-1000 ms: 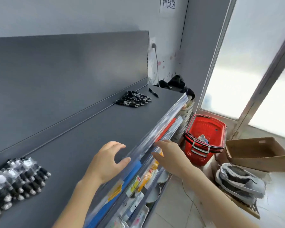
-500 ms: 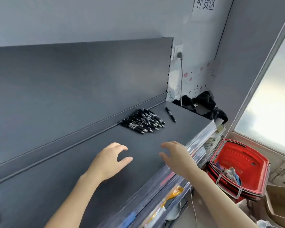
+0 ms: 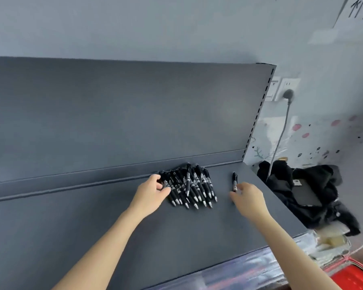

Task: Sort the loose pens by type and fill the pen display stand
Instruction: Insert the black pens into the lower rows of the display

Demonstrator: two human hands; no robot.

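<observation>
Since half a second ago: both hands have gone from hovering mid-shelf to the pens at the back of it. The view has swung with them, so the pens sit centre frame instead of upper middle.

Obs.:
- Left hand (image 3: 152, 193), centre frame, is at the left edge of the pile of pens (image 3: 194, 185). Fingers and thumb curl round the leftmost pens.
- Right hand (image 3: 248, 198), right of centre, has loosely curved fingers. Their tips are at the near end of the single pen (image 3: 234, 182). Motion blur there, so I cannot tell whether a pinch is made.
- The pile lies on the dark grey shelf (image 3: 92, 227) against the foot of the back panel (image 3: 113, 111), tips fanned toward the lower edge of the frame. The single pen lies apart, just right of the pile.
- No display stand in view.
- Right side of frame: black bundle (image 3: 306, 191) beyond the shelf end, wall socket (image 3: 287, 88) above it, red basket (image 3: 356, 277) in the lower right corner.

Handling (judgement):
- The pens look light, stiff and slim, with smooth barrels and what seem to be dark grip sleeves near the pale tips.
- Loose on a flat, hard shelf they should roll or splay if nudged sideways.
- The single pen is best pinched mid-barrel or at the sleeve.
- The pile is better gathered across the barrels as a bunch, tips kept aligned, since a few could slip out of a partial handful.
- They are not fragile, though the clips could snag each other.

Stage (judgement): early, with pick-up just starting.
</observation>
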